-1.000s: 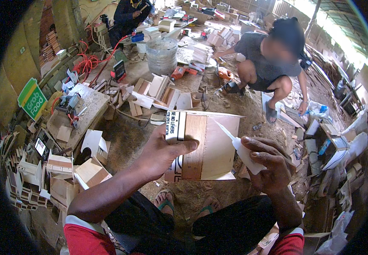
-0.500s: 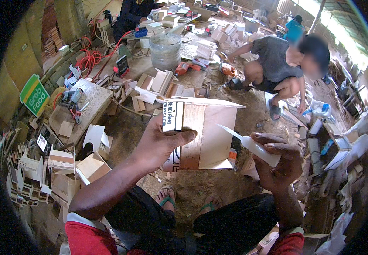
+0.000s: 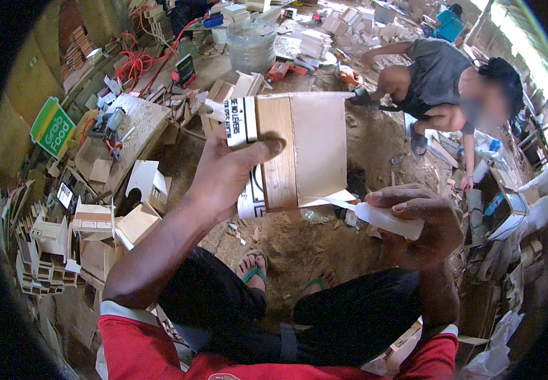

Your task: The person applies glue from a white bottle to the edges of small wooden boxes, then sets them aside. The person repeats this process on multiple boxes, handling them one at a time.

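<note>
My left hand [image 3: 226, 168] grips a small wooden box [image 3: 319, 145] by its left side, thumb pressed on the front face. The box is pale plywood with a browner strip and a white printed band at its left edge. In my right hand [image 3: 423, 221] is a white squeeze glue bottle [image 3: 388, 221], held between thumb and fingers. Its thin pointed nozzle reaches left to the box's lower edge, at or very near the wood; contact is hard to tell.
Small wooden boxes [image 3: 138, 225] are piled at the left, beside a low board table [image 3: 128, 130] with tools. A person [image 3: 432, 82] squats at the front right near an orange power tool [image 3: 350, 75]. A big clear tub [image 3: 252, 47] and red hose [image 3: 136, 63] lie beyond.
The box has been raised and turned more face-on. The glue bottle has tipped flatter, its nozzle moving from the middle of the panel down to the lower edge.
</note>
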Available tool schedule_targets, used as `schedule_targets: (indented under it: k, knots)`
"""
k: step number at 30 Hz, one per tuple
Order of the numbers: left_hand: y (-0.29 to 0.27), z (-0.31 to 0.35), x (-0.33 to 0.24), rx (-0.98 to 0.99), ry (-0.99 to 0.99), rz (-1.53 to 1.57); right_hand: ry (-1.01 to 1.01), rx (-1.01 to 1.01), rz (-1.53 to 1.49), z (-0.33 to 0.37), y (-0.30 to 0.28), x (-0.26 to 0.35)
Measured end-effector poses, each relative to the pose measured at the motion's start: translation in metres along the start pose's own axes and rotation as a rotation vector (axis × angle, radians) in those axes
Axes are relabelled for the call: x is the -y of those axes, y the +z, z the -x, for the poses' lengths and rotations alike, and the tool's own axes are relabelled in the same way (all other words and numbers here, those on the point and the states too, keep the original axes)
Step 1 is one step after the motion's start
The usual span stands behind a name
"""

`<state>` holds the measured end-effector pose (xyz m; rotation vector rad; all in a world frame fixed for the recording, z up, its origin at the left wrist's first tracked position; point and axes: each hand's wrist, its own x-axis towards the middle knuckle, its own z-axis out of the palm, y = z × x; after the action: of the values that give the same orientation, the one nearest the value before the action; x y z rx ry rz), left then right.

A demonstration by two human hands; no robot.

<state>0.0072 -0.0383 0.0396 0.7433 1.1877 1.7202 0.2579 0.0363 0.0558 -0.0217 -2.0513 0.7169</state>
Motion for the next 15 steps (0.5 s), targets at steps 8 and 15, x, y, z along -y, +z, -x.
schedule_targets:
  k: [8, 15]
  knots:
    - [-0.0017, -0.0026, -0.0056, -0.002, 0.024, -0.008, -0.034, 0.109, 0.052, -0.0051, 0.0006, -0.0037]
    - [-0.0020, 0.0008, -0.0054, 0.055, 0.029, 0.047, -0.038, 0.120, 0.011, -0.0054, 0.0026, -0.0061]
